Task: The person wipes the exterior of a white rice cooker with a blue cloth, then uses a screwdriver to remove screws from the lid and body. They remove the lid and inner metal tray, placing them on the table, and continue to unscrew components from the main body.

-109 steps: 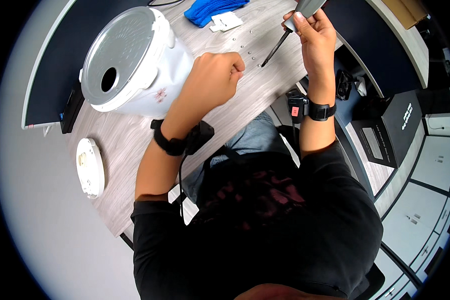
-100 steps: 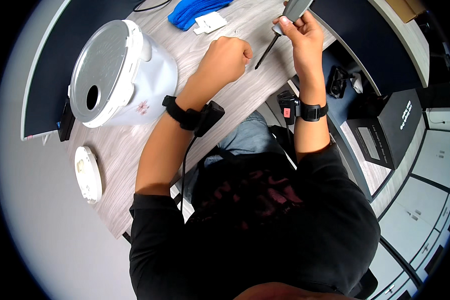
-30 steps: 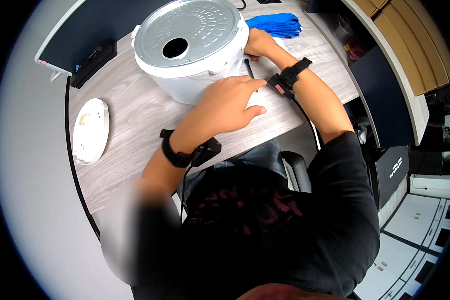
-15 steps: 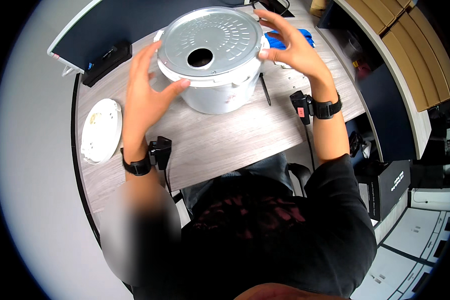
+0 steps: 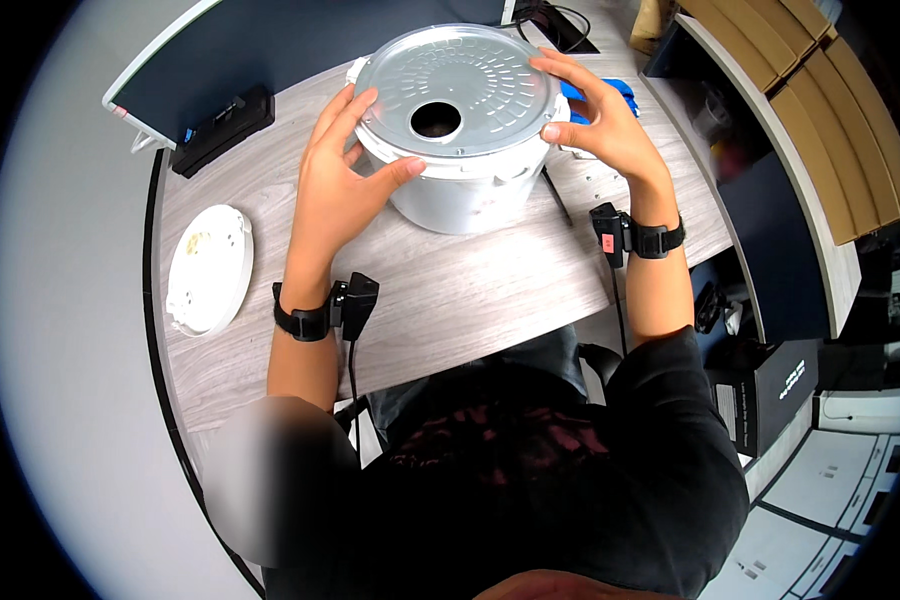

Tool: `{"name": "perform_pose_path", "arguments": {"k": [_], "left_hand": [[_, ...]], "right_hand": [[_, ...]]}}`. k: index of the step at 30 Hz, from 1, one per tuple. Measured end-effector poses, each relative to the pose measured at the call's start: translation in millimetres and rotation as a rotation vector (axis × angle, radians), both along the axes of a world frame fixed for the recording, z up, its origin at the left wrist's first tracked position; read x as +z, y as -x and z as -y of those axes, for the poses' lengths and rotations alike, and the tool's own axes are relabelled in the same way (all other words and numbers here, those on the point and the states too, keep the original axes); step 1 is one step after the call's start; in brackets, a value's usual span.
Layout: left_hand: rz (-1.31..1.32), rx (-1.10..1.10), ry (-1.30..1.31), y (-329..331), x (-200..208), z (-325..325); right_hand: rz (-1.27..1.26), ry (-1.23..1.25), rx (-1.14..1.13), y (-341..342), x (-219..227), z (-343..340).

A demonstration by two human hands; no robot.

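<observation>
A white, round, pot-shaped appliance body [image 5: 460, 205] stands on the desk in front of me. On top sits a silver metal disc [image 5: 500, 75] with stamped slots and one round dark hole near its front. My left hand [image 5: 345, 185] holds the left rim, fingers on the disc's edge and thumb on the front of the white rim. Opposite it, my right hand [image 5: 605, 125] grips the right rim, thumb at the front and fingers toward the back. A shallow white round cover [image 5: 210, 270], with small brownish marks, lies apart at the left.
A thin black rod [image 5: 557, 195] and blue cloth-like material [image 5: 625, 95] lie right of the body. A black device [image 5: 222, 130] rests by the dark partition [image 5: 300, 55]. Cardboard boxes [image 5: 830, 140] fill the right shelf. A black box [image 5: 770, 395] stands lower right.
The view has shifted a little. My left hand has come in closer around the left rim, its fingertips now over the disc's edge. My right hand stays at the right rim.
</observation>
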State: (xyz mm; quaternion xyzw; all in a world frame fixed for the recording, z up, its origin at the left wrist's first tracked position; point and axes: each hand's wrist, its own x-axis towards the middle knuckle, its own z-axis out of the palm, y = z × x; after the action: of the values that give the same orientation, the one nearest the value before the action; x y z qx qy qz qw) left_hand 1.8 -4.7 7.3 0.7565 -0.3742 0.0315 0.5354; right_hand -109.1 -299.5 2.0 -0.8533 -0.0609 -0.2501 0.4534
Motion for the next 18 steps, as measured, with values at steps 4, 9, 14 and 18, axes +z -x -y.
{"name": "perform_pose_path", "arguments": {"k": [4, 9, 14, 18], "left_hand": [[0.010, -0.028, 0.014, -4, 0, -1], [0.032, -0.061, 0.046, -7, 1, -2], [0.099, -0.067, 0.083, -16, -2, -9], [0.180, -0.080, 0.106, -24, 6, -27]], "right_hand": [[-0.001, 0.006, 0.011, 0, 3, 0], [0.036, -0.001, 0.010, 0, 6, 1], [0.116, 0.002, 0.014, 4, 27, -9], [0.199, 0.010, 0.019, 6, 45, -28]]}}
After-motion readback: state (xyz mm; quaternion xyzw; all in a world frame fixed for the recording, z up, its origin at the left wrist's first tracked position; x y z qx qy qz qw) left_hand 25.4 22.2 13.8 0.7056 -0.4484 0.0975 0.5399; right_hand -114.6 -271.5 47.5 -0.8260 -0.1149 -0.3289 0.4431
